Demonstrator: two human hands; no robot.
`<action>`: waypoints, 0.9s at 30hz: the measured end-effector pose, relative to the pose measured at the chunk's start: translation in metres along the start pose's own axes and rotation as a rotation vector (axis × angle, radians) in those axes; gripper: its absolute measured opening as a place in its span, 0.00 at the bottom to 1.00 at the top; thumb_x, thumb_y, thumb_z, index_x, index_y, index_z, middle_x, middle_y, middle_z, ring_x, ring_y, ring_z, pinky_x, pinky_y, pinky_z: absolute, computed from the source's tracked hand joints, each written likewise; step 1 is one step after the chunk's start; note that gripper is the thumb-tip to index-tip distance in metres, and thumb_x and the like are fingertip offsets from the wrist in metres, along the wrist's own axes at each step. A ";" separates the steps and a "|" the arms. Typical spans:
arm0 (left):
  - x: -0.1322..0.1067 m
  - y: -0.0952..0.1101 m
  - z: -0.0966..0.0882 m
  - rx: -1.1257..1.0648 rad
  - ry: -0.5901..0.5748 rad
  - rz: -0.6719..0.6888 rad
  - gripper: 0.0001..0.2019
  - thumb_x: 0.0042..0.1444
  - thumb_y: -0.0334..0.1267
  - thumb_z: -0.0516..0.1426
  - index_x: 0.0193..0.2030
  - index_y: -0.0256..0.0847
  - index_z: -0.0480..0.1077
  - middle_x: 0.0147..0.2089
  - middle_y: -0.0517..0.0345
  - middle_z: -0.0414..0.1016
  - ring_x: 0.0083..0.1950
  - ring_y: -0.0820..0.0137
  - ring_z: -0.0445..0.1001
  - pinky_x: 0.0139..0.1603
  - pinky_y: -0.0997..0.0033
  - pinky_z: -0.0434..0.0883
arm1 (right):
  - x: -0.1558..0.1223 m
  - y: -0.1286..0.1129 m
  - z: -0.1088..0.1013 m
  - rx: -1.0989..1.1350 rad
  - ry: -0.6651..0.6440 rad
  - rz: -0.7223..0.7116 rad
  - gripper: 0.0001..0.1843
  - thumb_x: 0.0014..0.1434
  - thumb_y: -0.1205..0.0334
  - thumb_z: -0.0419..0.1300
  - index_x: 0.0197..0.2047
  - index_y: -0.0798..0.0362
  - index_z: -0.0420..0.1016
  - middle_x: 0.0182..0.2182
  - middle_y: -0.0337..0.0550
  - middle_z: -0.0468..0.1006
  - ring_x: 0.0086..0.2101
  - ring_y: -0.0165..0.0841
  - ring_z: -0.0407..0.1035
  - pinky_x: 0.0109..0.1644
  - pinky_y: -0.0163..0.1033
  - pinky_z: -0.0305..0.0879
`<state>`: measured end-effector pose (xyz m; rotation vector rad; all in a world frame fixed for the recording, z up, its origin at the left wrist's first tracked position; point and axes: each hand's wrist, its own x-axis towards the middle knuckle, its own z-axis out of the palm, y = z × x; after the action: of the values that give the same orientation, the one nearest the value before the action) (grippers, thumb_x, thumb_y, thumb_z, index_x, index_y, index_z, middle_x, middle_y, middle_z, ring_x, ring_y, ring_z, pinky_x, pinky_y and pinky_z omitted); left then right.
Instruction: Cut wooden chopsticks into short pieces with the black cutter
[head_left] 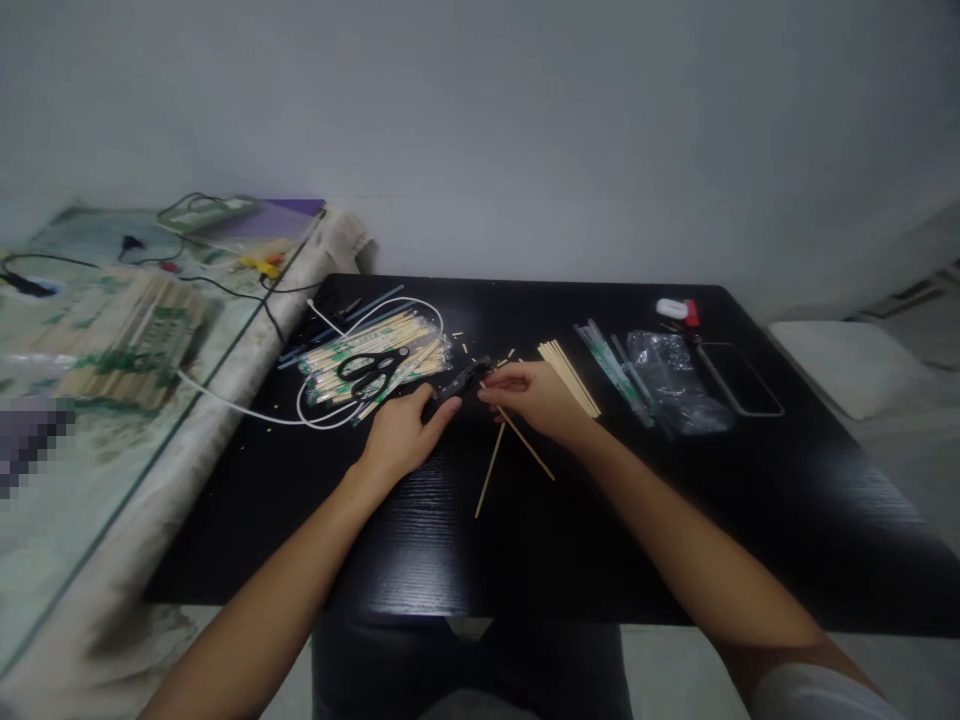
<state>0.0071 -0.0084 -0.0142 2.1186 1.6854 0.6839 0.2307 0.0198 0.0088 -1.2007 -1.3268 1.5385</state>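
Note:
My left hand is closed around the dark handles of what look like pliers, whose jaw end points toward my right hand. Between the fingertips of my right hand is a thin wooden chopstick, slanting down to the right, its upper end close to the pliers' jaws. A second chopstick lies on the black table below the hands. Beside my right wrist is a row of loose chopsticks. Short wooden bits are scattered behind the pliers.
Black scissors rest on wrapped chopsticks, with a white cable looping around. On the right are empty wrappers, a clear plastic bag, a phone and a white case. More chopstick packs lie on the glass-topped surface at left.

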 end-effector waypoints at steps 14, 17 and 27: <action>0.007 -0.014 0.007 -0.361 0.034 -0.101 0.26 0.69 0.60 0.47 0.28 0.42 0.65 0.24 0.64 0.63 0.29 0.71 0.64 0.34 0.69 0.60 | 0.006 -0.028 -0.068 -0.405 0.362 -0.249 0.17 0.56 0.60 0.69 0.49 0.53 0.82 0.30 0.42 0.81 0.29 0.35 0.77 0.36 0.42 0.78; 0.006 -0.013 0.007 -0.364 0.028 -0.108 0.26 0.69 0.60 0.48 0.28 0.42 0.64 0.24 0.64 0.62 0.29 0.71 0.63 0.33 0.69 0.59 | 0.011 -0.020 -0.065 -0.536 0.408 -0.233 0.13 0.55 0.63 0.70 0.44 0.54 0.81 0.30 0.42 0.82 0.28 0.34 0.76 0.37 0.42 0.75; 0.004 -0.007 0.005 -0.314 0.010 -0.087 0.25 0.68 0.59 0.49 0.29 0.42 0.67 0.24 0.64 0.63 0.29 0.71 0.64 0.34 0.68 0.59 | 0.020 0.000 -0.061 -0.778 0.381 -0.264 0.02 0.56 0.68 0.68 0.32 0.52 0.80 0.31 0.43 0.83 0.33 0.37 0.77 0.44 0.43 0.72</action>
<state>0.0048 -0.0023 -0.0217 1.8170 1.5485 0.8701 0.2840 0.0554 0.0040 -1.5914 -1.7820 0.5512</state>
